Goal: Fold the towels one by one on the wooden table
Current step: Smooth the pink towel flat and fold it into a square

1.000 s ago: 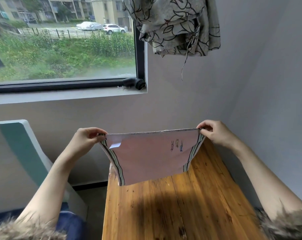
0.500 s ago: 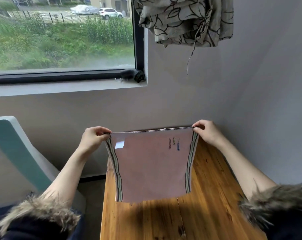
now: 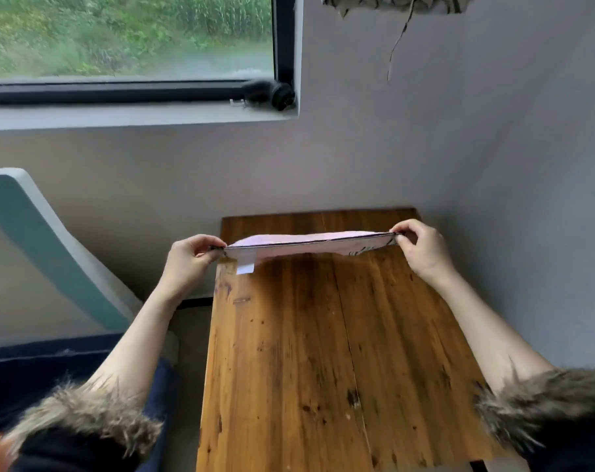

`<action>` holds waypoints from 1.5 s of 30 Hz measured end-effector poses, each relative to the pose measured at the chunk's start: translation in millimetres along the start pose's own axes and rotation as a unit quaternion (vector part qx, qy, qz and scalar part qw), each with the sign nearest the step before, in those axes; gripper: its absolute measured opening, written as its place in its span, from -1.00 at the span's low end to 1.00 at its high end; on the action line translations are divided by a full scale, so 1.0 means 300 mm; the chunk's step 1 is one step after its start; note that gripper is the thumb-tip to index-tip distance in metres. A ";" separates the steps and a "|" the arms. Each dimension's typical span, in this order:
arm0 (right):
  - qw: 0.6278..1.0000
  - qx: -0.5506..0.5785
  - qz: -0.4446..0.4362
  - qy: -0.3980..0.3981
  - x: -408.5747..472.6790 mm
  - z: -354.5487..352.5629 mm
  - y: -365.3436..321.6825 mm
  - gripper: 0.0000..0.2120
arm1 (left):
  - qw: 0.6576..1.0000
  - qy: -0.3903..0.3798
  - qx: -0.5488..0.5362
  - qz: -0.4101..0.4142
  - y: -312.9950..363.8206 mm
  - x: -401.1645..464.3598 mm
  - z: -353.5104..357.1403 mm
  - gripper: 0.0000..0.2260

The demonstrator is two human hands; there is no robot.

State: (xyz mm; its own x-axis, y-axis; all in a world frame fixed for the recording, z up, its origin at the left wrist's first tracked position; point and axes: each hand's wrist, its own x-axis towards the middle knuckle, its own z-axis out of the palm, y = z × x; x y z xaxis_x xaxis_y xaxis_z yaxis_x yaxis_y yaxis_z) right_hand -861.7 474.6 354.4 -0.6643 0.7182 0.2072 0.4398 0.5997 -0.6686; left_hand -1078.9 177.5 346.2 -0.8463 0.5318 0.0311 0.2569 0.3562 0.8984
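Two hands, left hand (image 3: 190, 258) and right hand (image 3: 420, 248), are pinching opposite ends of the pink towel (image 3: 302, 243), stretching it between them above the wooden table (image 3: 323, 352).

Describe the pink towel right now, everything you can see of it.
The pink towel is a thin, soft-looking cloth, pale pink with striped bands near its right end and a small white label hanging near its left end. It is stretched taut and nearly flat, seen almost edge-on, over the far end of the wooden table. The left hand pinches its left end and the right hand its right end. Whether it touches the table is unclear.
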 end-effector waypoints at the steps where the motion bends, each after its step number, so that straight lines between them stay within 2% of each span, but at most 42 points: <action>1: 1.000 -0.003 0.017 -0.015 -0.051 0.026 0.036 -0.87 | 1.000 -0.018 0.018 -0.017 -0.044 -0.038 0.019 -0.77; 5: 0.991 -0.006 0.102 -0.092 -0.288 0.125 0.173 -0.88 | 0.989 -0.082 0.084 -0.086 -0.226 -0.213 0.091 -0.84; 10: 0.955 -0.018 0.203 -0.216 -0.531 0.193 0.315 -0.88 | 0.963 -0.183 0.125 -0.153 -0.399 -0.428 0.161 -0.89; 15: 0.914 -0.042 0.246 -0.321 -0.639 0.190 0.387 -0.89 | 0.929 -0.260 0.133 -0.228 -0.482 -0.525 0.174 -0.88; 19: 0.886 -0.056 0.267 -0.374 -0.647 0.185 0.406 -0.93 | 0.904 -0.325 0.123 -0.250 -0.483 -0.544 0.178 -0.89; 22: 0.893 -0.049 0.268 -0.358 -0.602 0.200 0.393 -0.92 | 0.911 -0.306 0.120 -0.251 -0.459 -0.518 0.183 -0.95; 25: 0.915 -0.012 0.265 -0.304 -0.532 0.225 0.365 -0.86 | 0.930 -0.257 0.112 -0.236 -0.436 -0.464 0.179 -0.93; 29: 0.939 0.017 0.254 -0.231 -0.423 0.267 0.341 -0.83 | 0.958 -0.186 0.047 -0.212 -0.411 -0.358 0.169 -0.90; 33: 0.951 0.039 0.241 -0.190 -0.296 0.332 0.341 -0.82 | 0.970 -0.131 0.017 -0.203 -0.420 -0.232 0.188 -0.88; 37: 0.955 0.055 0.237 -0.170 -0.188 0.405 0.372 -0.83 | 0.975 -0.085 0.015 -0.205 -0.469 -0.103 0.229 -0.87; 42: 0.949 0.060 0.264 -0.159 -0.114 0.482 0.423 -0.92 | 0.974 -0.059 0.015 -0.218 -0.535 0.015 0.287 -0.89; 45: 0.946 0.061 0.277 -0.154 -0.090 0.523 0.448 -0.88 | 0.973 -0.060 0.026 -0.222 -0.575 0.053 0.309 -0.88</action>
State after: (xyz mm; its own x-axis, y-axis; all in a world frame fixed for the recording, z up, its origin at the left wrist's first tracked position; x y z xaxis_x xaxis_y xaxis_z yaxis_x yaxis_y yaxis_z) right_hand -879.4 480.4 146.8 -0.5051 0.7620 -0.4054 0.7124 0.1028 -0.6942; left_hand -1093.2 195.7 151.2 -0.8193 0.4022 -0.4086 -0.0953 0.6072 0.7888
